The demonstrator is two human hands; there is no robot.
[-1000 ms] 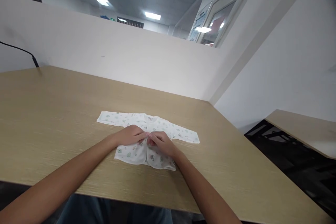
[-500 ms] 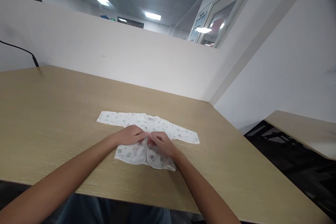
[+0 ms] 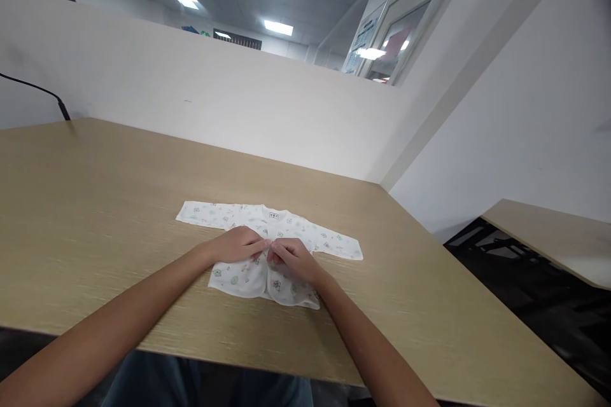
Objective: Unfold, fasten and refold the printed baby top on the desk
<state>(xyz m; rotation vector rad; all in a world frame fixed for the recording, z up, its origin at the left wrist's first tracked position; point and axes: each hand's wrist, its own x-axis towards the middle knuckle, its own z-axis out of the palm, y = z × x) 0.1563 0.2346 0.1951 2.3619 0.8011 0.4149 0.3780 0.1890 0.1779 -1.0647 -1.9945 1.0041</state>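
Observation:
A small white baby shirt (image 3: 244,275) with a scattered green and grey print lies flat on the table, its neckline away from me and both sleeves spread sideways. On the middle of its front, my left hand (image 3: 241,244) is closed, thumb and fingers pinching the front edge of the cloth. Right beside it, my right hand (image 3: 292,258) is closed too, fingers curled on the opposite front edge. The fingertips of the two hands meet at the centre opening. Whatever fastening lies between them is hidden by the fingers.
The wooden table (image 3: 119,184) runs back to a low white partition (image 3: 229,108). A black cable (image 3: 62,107) comes down at the far left corner. To the right stand a white wall (image 3: 501,108) and another wooden tabletop (image 3: 548,235) over a dark frame.

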